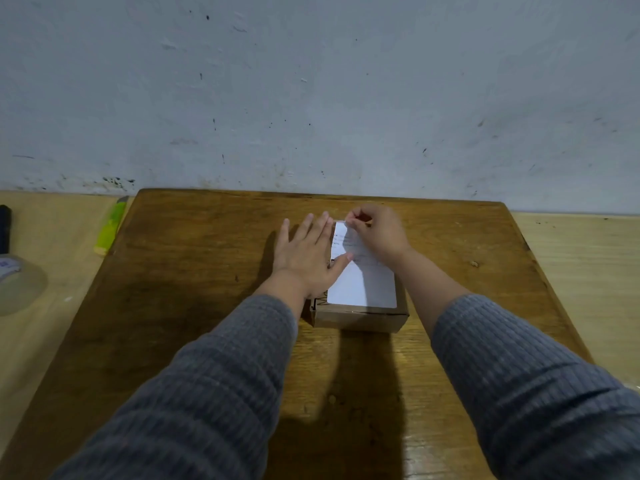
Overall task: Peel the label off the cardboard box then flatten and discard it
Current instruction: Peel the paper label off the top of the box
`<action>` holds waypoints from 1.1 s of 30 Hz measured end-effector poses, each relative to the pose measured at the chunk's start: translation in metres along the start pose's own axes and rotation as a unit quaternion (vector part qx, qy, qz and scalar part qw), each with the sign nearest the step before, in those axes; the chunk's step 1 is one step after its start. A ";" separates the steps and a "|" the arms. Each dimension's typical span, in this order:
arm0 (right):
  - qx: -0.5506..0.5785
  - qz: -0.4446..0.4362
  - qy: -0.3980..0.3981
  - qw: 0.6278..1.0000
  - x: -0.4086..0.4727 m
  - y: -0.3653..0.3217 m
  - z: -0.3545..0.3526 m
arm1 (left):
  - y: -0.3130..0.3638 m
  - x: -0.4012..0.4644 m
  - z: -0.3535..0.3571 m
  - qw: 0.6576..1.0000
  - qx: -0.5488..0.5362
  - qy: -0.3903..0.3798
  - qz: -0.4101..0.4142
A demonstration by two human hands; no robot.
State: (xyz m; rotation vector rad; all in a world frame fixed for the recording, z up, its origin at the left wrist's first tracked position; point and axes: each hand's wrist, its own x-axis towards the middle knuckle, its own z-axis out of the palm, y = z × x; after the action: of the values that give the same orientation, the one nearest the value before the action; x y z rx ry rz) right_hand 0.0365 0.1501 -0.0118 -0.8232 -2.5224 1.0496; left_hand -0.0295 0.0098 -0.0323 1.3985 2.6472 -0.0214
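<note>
Right now the cardboard box [360, 315] sits near the middle of the tabletop [194, 271], label [363, 282] on its top face. The left hand [308, 258] lies flat and spread across the box's left side, gripping nothing. The right hand [377, 233] has a narrow pinch grip on the label's far edge. A fast pull could tear the paper, leaving scraps stuck to the box.

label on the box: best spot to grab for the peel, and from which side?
The far edge of the label, approached from above; the right hand already pinches there. The near part lies flat on the box, offering no lip. The left hand presses the box.
</note>
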 end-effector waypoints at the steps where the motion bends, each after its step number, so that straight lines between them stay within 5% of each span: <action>1: 0.023 -0.002 -0.004 1.000 -0.001 -0.001 -0.003 | -0.001 0.002 0.000 1.000 0.004 -0.005 -0.003; 15: 0.041 -0.033 -0.019 0.998 -0.020 0.002 -0.013 | 0.001 -0.009 0.005 0.987 -0.089 0.126 0.031; 21: 0.047 -0.017 -0.029 0.998 -0.019 0.002 -0.017 | 0.003 -0.018 0.003 0.997 -0.073 0.032 0.023; 33: -0.009 -0.006 -0.070 0.998 -0.015 -0.004 -0.007 | 0.027 -0.053 0.009 0.997 -0.071 0.009 0.004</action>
State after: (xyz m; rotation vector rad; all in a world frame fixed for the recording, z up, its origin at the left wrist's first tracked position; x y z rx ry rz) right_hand 0.0501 0.1427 -0.0049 -0.7642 -2.6520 1.1186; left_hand 0.0236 -0.0192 -0.0328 1.3687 2.6003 0.1770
